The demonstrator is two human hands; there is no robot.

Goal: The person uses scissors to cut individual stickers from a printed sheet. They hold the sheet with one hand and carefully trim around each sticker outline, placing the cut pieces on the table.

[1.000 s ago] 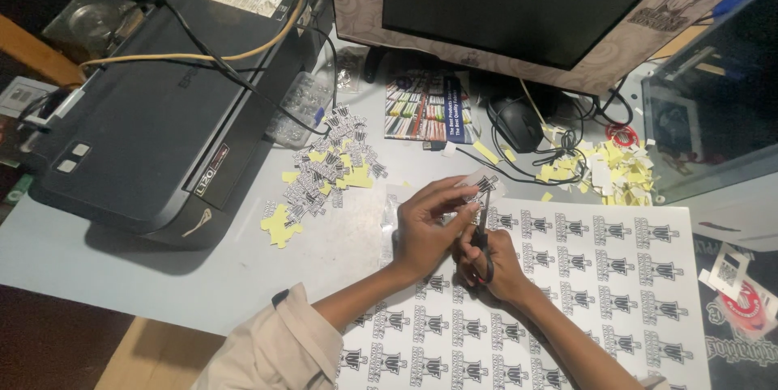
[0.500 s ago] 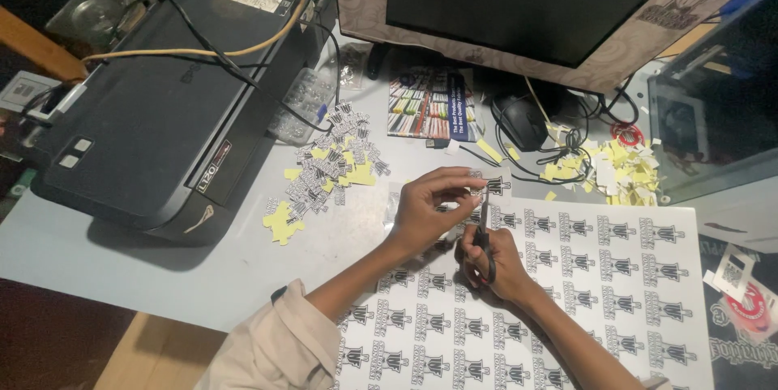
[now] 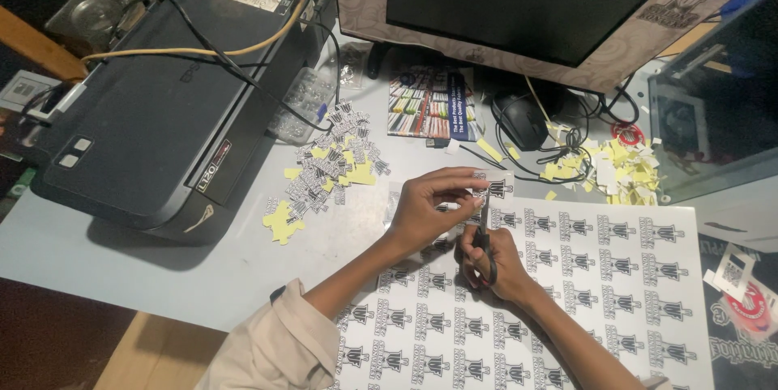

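Scissors [image 3: 484, 232] sat in my right hand [image 3: 492, 260], fingers closed through the dark handles, blades pointing up and away from me toward the monitor [image 3: 535, 1], their long axis nearly straight along my line of sight. My left hand [image 3: 429, 208] pinched a small sticker [image 3: 496, 187] at the blade tips, fingers curled shut on it. Both hands hovered over the upper left corner of a big white sticker sheet [image 3: 600, 277] lying on the pale table [image 3: 121, 252]. The room was dim. A black printer [image 3: 154, 106] filled the left side, with a heap of cut stickers [image 3: 328, 167] beside it, and yellow scraps [image 3: 616, 167] lay near the mouse [image 3: 516, 121].
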